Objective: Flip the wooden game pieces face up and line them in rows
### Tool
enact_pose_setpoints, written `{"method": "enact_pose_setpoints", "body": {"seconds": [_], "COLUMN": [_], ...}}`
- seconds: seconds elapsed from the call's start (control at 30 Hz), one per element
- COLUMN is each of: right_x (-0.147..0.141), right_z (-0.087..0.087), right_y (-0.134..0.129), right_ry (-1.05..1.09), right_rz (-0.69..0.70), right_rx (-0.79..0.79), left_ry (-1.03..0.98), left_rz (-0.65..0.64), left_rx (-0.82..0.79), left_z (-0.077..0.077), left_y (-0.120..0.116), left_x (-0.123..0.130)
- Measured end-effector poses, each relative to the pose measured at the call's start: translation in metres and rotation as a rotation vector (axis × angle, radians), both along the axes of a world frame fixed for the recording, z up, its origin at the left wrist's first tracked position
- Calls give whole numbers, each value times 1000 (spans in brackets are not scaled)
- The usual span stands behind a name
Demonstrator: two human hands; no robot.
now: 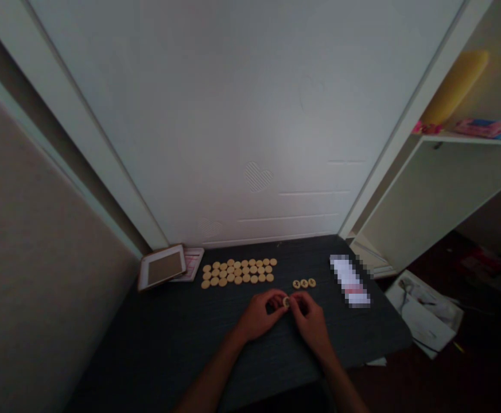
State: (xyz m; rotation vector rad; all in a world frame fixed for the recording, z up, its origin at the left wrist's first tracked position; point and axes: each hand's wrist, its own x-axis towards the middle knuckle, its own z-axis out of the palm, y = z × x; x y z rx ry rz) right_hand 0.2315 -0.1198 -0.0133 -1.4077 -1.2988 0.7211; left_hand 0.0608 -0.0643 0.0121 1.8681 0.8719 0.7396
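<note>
A small round wooden disc (286,302) with a dark mark on its face is pinched between my two hands, just above the dark table. My left hand (260,314) grips its left side between thumb and fingers. On its other edge are the fingertips of my right hand (308,314). Beyond my right hand, three marked discs (304,283) lie in a short row, side by side. Several plain-looking discs (238,272) lie flat in three long rows beyond my left hand. The marks on the discs are too small to read.
The dark table (168,338) meets a white panel (233,115) at its back. A framed tablet-like object (162,268) leans over a pink-and-white card (193,264) at the left. A pixelated white item (350,281) lies right. A white box (426,312) stands beyond the table's right edge.
</note>
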Motion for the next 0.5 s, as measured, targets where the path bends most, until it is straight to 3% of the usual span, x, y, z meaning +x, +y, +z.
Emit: {"method": "enact_pose_setpoints", "body": {"seconds": [0.5], "right_x": [0], "right_z": [6], "right_y": [-1], "right_ry": [10], "right_rz": [38], "right_rx": [18], "left_ry": [-32], "left_rz": [22], "left_rx": [-13], "left_z": [-1], "left_y": [1], "left_x": [0]}}
